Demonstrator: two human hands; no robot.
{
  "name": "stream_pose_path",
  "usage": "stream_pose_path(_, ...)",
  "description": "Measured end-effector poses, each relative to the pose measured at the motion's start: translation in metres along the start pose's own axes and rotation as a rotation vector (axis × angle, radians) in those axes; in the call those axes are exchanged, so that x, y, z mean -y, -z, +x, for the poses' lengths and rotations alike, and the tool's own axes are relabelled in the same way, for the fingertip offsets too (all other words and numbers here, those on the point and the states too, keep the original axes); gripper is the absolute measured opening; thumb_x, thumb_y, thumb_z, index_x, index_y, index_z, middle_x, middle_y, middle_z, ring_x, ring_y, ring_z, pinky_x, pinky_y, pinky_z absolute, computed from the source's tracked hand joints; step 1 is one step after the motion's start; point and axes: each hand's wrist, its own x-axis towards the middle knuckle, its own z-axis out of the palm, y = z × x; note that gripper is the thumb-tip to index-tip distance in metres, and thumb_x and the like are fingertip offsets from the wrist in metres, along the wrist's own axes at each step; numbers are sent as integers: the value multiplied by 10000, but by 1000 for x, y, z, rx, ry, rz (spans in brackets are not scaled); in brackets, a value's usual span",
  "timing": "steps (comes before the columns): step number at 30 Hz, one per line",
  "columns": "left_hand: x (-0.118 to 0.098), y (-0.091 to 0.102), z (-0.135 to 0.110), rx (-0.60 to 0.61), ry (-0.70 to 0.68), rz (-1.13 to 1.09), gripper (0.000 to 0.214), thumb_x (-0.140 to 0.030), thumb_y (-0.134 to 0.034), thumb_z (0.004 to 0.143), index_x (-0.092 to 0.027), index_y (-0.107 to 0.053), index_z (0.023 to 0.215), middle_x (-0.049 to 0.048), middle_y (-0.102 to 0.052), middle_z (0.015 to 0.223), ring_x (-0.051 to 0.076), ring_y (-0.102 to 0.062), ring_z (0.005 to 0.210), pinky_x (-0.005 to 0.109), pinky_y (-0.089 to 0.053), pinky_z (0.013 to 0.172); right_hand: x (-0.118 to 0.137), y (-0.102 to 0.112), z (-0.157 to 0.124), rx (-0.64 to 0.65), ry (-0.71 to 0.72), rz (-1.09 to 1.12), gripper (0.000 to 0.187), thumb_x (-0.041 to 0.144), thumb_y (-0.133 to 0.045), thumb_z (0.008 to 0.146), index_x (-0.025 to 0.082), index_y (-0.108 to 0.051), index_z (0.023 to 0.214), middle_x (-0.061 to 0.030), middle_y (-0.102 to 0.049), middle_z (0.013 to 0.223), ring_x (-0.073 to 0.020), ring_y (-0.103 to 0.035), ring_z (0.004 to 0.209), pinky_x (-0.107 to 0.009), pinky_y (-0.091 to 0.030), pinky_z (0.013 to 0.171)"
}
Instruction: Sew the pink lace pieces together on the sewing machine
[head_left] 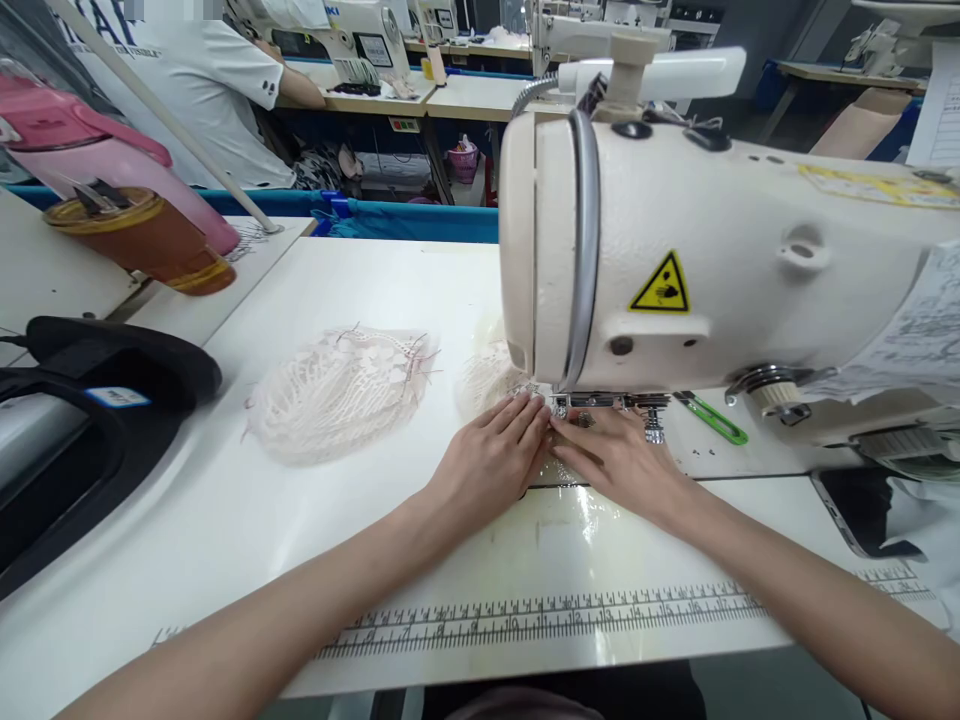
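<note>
My left hand (pixel 491 460) lies flat on the white table, fingers stretched toward the needle area of the cream sewing machine (pixel 720 250). My right hand (pixel 619 460) also lies flat, fingertips meeting the left ones just under the presser foot (pixel 570 405). Both press on a pale lace piece (pixel 487 375) that runs out behind the left hand; most of it under the hands is hidden. A heap of pale pink lace pieces (pixel 341 390) lies to the left, apart from my hands.
A black tray or bin (pixel 97 400) sits at the left edge, with a pink bottle (pixel 112 150) and a brown cup (pixel 142 235) behind it. Green-handled tweezers (pixel 712 418) lie right of the needle. A phone (pixel 862 510) lies far right. A ruler strip (pixel 540 615) runs along the front edge. Another person (pixel 210 90) sits behind.
</note>
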Motion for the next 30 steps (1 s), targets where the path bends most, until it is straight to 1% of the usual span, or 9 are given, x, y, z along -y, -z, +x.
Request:
stream_pose_path(6, 1, -2, 2, 17, 18, -23, 342, -228, -423, 967, -38, -624, 1168, 157, -629, 1211, 278, -580, 1167, 425, -492, 1012, -2, -2, 2, -33, 37, -75, 363, 382, -395, 983, 189, -597, 1215, -109, -657, 1175, -198, -635, 930, -394, -452, 841)
stream_pose_path(10, 1, -4, 2, 6, 30, -21, 358, -229, -417, 966, -19, -622, 1171, 182, -617, 1220, 303, -563, 1183, 430, -502, 995, -1, -3, 3, -55, 45, -142, 372, 386, -393, 982, 180, -604, 1209, -112, -669, 1137, -211, -634, 923, -395, -466, 817)
stream_pose_path(15, 1, -2, 3, 61, 75, -77, 365, -244, -416, 964, -54, -602, 1214, 168, -604, 1251, 301, -530, 1225, 447, -474, 1026, 0, -3, 1, -91, 42, -208, 368, 400, -427, 967, 198, -608, 1217, -116, -665, 1132, -230, -627, 937, -406, -461, 818)
stream_pose_path(18, 1, -1, 4, 66, 71, -52, 369, -252, -414, 965, -42, -609, 1197, 173, -604, 1251, 302, -532, 1223, 436, -477, 1024, -1, -4, -1, -115, 37, -216, 338, 395, -462, 954, 237, -610, 1213, -84, -673, 1126, -213, -634, 890, -389, -447, 823)
stream_pose_path(21, 1, -3, 5, 60, 82, -19, 368, -241, -405, 966, -28, -612, 1184, 179, -607, 1246, 298, -528, 1228, 420, -474, 1027, -5, -4, -2, -198, 20, -237, 260, 363, -498, 940, 280, -646, 1137, -37, -703, 1050, -187, -642, 798, -395, -420, 857)
stream_pose_path(23, -1, -3, 5, 63, 106, -12, 367, -236, -401, 969, -32, -603, 1198, 176, -601, 1257, 290, -518, 1241, 412, -467, 1034, -9, -3, -1, -241, 7, -207, 207, 326, -513, 934, 283, -679, 1050, -10, -725, 956, -172, -646, 762, -390, -406, 876)
stream_pose_path(26, -5, -1, 5, 89, 116, -2, 365, -237, -394, 981, -39, -578, 1228, 163, -591, 1277, 274, -493, 1267, 403, -451, 1051, -14, 0, 0, -227, -22, -90, 205, 299, -507, 934, 275, -709, 960, 9, -738, 843, -155, -650, 702, -362, -425, 829)
stream_pose_path(28, -6, 3, 5, 98, 102, 10, 357, -233, -392, 989, -53, -564, 1245, 146, -590, 1284, 261, -492, 1269, 405, -444, 1060, -17, 2, 1, -224, -38, -24, 221, 306, -505, 930, 266, -723, 924, 1, -742, 832, -161, -656, 691, -349, -443, 775)
stream_pose_path(30, 0, 12, 4, 95, 111, 10, 346, -205, -387, 989, -80, -544, 1270, 127, -586, 1296, 243, -499, 1266, 399, -463, 1044, -20, 3, 1, -258, -32, 9, 213, 308, -524, 918, 257, -729, 901, -4, -745, 823, -169, -666, 695, -337, -452, 732)
